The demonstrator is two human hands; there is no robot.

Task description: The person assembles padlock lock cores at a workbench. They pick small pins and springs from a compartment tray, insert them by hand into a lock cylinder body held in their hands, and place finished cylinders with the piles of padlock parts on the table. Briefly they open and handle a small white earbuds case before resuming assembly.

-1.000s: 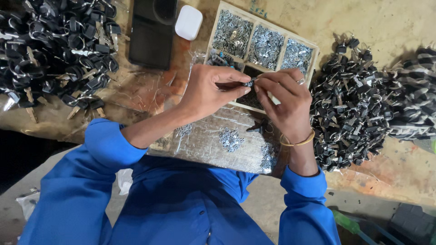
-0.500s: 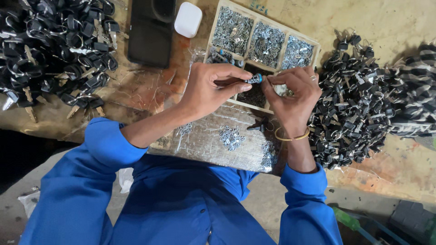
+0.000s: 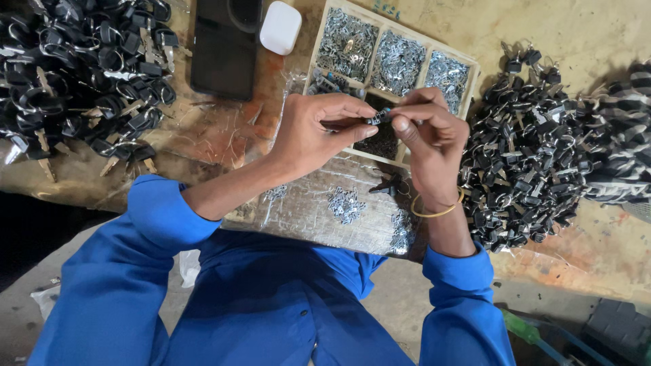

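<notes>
Pinching small dark part (image 3: 377, 118) | between left hand (image 3: 313, 134) | right hand (image 3: 434, 146) fingertips

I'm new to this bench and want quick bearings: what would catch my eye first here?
Two big heaps of black-headed metal keys: one pile at far left, another at right. Between them, the left hand and right hand pinch one small dark key part above a compartmented wooden tray of silvery metal bits.
</notes>
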